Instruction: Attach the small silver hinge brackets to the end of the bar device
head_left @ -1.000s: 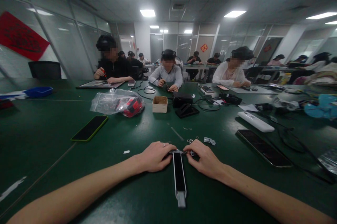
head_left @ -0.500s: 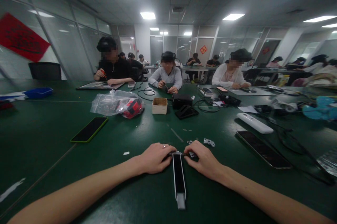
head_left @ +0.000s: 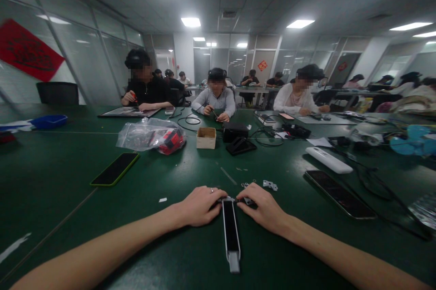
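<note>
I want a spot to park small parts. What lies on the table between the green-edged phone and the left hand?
In the head view, only a small white scrap lies between the green-edged phone and the left hand; the rest is bare green table.

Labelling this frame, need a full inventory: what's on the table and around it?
slim device: 1, black with silver frame, front centre, between the hands
metal bracket: 1, silver, beyond right hand
phone: 1, black, green edge, left
phone: 1, black, right
white bar: 1, white, right
plastic bag: 1, clear, red item inside, centre-left
small box: 1, tan, centre
tray: 1, blue, far left
table: 1, green
people: 3 seated opposite, more behind
left hand: on device's far end
right hand: on device's far end
</note>
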A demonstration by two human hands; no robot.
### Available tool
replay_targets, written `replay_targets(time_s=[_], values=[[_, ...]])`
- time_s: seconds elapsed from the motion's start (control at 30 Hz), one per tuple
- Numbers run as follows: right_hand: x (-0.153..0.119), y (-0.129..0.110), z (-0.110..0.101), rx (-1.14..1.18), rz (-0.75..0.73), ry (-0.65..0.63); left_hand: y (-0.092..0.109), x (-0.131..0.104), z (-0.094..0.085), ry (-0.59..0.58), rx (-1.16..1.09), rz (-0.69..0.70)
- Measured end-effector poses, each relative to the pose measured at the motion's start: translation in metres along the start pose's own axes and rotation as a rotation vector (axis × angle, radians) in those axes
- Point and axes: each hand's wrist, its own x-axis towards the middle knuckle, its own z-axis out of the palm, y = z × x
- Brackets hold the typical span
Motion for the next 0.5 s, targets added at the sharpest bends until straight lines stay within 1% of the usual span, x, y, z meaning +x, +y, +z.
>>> replay_targets(time_s=[0.2,0.37,0.5], values=[[-0.0003,-0.0005,0.0011,0.004,0.015,0.003,0.002,-0.0008,-0.0036,-0.02,-0.022,-0.012],[-0.0004,0.0018,0.0031,0.013,0.045,0.046,0.0015,0.0003,-0.0019,-0.013,-0.001,-0.005],[-0.0008,0.0062,0.0058,0.026,0.035,0.083,0.0018,0.0008,-0.0024,-0.014,0.012,0.002]])
